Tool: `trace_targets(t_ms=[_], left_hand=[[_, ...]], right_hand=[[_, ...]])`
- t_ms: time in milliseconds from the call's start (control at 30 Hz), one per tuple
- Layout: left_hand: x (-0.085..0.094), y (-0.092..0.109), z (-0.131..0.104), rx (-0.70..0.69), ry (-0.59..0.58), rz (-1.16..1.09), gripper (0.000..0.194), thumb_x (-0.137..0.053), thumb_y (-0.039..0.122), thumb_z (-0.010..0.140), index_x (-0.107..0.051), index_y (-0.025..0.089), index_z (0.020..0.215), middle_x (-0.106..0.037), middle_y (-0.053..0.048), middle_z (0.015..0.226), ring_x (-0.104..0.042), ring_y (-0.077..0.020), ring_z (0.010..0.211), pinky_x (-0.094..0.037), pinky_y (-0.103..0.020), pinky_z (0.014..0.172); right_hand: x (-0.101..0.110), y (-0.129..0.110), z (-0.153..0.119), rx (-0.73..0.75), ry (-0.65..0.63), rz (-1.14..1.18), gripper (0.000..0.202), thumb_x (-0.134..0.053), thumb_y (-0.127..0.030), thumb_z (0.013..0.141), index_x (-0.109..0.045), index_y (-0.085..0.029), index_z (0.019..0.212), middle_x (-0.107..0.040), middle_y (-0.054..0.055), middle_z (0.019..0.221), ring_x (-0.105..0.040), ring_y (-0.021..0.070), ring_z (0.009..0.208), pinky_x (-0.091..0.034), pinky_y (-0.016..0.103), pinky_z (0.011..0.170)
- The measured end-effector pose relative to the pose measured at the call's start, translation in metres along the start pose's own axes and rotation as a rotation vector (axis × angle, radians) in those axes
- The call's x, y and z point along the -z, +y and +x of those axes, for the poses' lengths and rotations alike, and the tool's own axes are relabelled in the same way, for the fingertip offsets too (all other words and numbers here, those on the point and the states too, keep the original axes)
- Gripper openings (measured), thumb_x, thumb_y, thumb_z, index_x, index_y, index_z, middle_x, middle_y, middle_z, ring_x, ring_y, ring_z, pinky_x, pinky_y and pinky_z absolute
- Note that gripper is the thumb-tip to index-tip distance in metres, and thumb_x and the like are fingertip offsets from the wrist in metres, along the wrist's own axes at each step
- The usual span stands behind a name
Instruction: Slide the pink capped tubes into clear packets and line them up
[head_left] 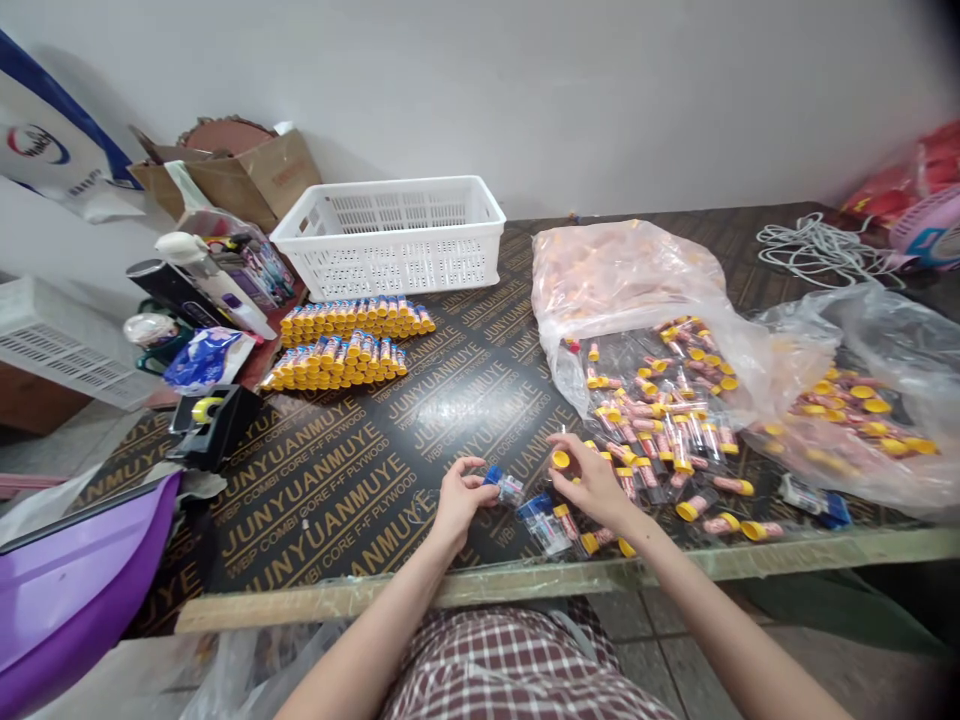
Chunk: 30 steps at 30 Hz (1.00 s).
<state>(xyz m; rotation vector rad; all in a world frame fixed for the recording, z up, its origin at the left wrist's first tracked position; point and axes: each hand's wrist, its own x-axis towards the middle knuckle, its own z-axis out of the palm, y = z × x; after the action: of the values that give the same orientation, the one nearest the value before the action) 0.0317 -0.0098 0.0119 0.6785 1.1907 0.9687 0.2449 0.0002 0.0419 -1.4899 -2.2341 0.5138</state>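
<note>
Near the front edge of the dark plywood table (pixel 330 500), my left hand (pixel 463 497) pinches a small clear packet with a blue end (pixel 504 484). To its right, my right hand (pixel 586 480) has its fingers around a yellow-capped tube (pixel 560 460). Just below the hands lie more blue-and-clear packets (pixel 545 524). Loose yellow-capped tubes with pink contents (pixel 664 430) are heaped right of my right hand. They spill from a large clear plastic bag (pixel 622 270). On the left, finished-looking tubes with blue tops and yellow caps (pixel 337 362) are stacked in two rows.
A white plastic basket (pixel 397 245) stands at the back. Left of it are a cardboard box (pixel 277 175), bottles and a black tape dispenser (pixel 217 425). A purple dustpan-like object (pixel 90 590) is at the front left. Another tube bag (pixel 885 400) and white cord (pixel 817 250) lie right.
</note>
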Motion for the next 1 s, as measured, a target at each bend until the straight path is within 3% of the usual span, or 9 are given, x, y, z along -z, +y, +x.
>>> trace_targets(t_ms=[133,267,433,600,700,800,867,933,1000], left_hand=[[0.0,-0.006,0.0,0.01,-0.002,0.101,0.024,-0.073,0.027,0.059,-0.056,0.015,0.073,-0.061,0.002,0.055,-0.056,-0.0108,0.048,-0.047,-0.024,0.054],[0.004,-0.014,0.005,-0.206,-0.025,0.624,0.008,-0.066,0.024,0.07,-0.064,0.017,0.066,-0.065,-0.002,0.064,-0.06,-0.0162,0.064,-0.048,-0.03,0.066],[0.008,-0.02,0.004,-0.451,-0.118,1.213,0.009,-0.061,0.021,0.078,-0.07,0.02,0.078,-0.069,-0.007,0.08,-0.06,-0.0207,0.082,-0.046,-0.033,0.078],[0.02,-0.01,0.01,-0.593,-0.121,1.282,0.024,-0.066,0.033,0.076,-0.064,0.021,0.097,-0.068,-0.007,0.09,-0.06,-0.0227,0.087,-0.047,-0.034,0.078],[0.071,0.029,0.029,-0.714,0.234,1.247,0.03,-0.065,0.037,0.077,-0.06,0.021,0.102,-0.062,-0.011,0.114,-0.054,-0.0264,0.109,-0.041,-0.041,0.093],[0.159,0.087,0.042,-0.603,0.995,1.248,0.052,-0.064,0.035,0.077,-0.048,0.017,0.123,-0.04,-0.019,0.14,-0.034,-0.0313,0.131,-0.027,-0.049,0.105],[0.222,0.125,0.041,-0.393,1.354,1.256,0.072,-0.064,0.033,0.076,-0.032,0.013,0.136,-0.025,-0.023,0.147,-0.024,-0.0337,0.136,-0.021,-0.052,0.106],[0.274,0.152,0.036,-0.173,1.399,1.34,0.081,-0.065,0.033,0.074,-0.022,0.012,0.139,-0.027,-0.026,0.146,-0.024,-0.036,0.136,-0.02,-0.056,0.104],[0.31,0.167,0.031,0.08,1.26,1.413,0.08,-0.067,0.035,0.072,-0.026,0.011,0.135,-0.043,-0.027,0.135,-0.036,-0.0371,0.129,-0.023,-0.057,0.1]], right_hand=[[-0.01,-0.012,-0.015,-0.072,0.19,0.32,0.029,-0.047,-0.029,0.089,-0.05,-0.023,0.117,-0.062,0.007,0.101,-0.06,0.0202,0.09,-0.049,0.034,0.08],[-0.027,-0.005,-0.025,-0.152,0.245,0.397,0.025,-0.052,-0.038,0.086,-0.058,-0.022,0.104,-0.063,0.009,0.105,-0.061,0.0226,0.09,-0.051,0.035,0.075],[-0.036,0.004,-0.028,-0.216,0.274,0.414,0.029,-0.057,-0.043,0.082,-0.061,-0.022,0.102,-0.064,0.009,0.105,-0.062,0.024,0.091,-0.053,0.037,0.077],[-0.035,0.003,-0.031,-0.209,0.254,0.385,0.031,-0.057,-0.045,0.081,-0.063,-0.021,0.1,-0.066,0.008,0.103,-0.063,0.0239,0.091,-0.053,0.038,0.08],[-0.034,0.006,-0.035,-0.211,0.251,0.36,0.033,-0.058,-0.048,0.079,-0.064,-0.022,0.099,-0.066,0.008,0.103,-0.064,0.0245,0.091,-0.053,0.039,0.081],[-0.033,0.014,-0.039,-0.224,0.258,0.338,0.037,-0.058,-0.052,0.076,-0.065,-0.024,0.099,-0.067,0.007,0.104,-0.065,0.0263,0.091,-0.055,0.039,0.078],[-0.032,0.02,-0.041,-0.232,0.271,0.309,0.039,-0.058,-0.056,0.074,-0.065,-0.026,0.098,-0.068,0.006,0.103,-0.065,0.0287,0.095,-0.054,0.043,0.081],[-0.032,0.026,-0.041,-0.234,0.288,0.284,0.04,-0.057,-0.058,0.073,-0.066,-0.027,0.096,-0.069,0.005,0.101,-0.064,0.0307,0.098,-0.052,0.047,0.085],[-0.034,0.029,-0.04,-0.238,0.302,0.277,0.04,-0.057,-0.059,0.072,-0.066,-0.028,0.096,-0.069,0.004,0.101,-0.065,0.0304,0.095,-0.053,0.047,0.085]])
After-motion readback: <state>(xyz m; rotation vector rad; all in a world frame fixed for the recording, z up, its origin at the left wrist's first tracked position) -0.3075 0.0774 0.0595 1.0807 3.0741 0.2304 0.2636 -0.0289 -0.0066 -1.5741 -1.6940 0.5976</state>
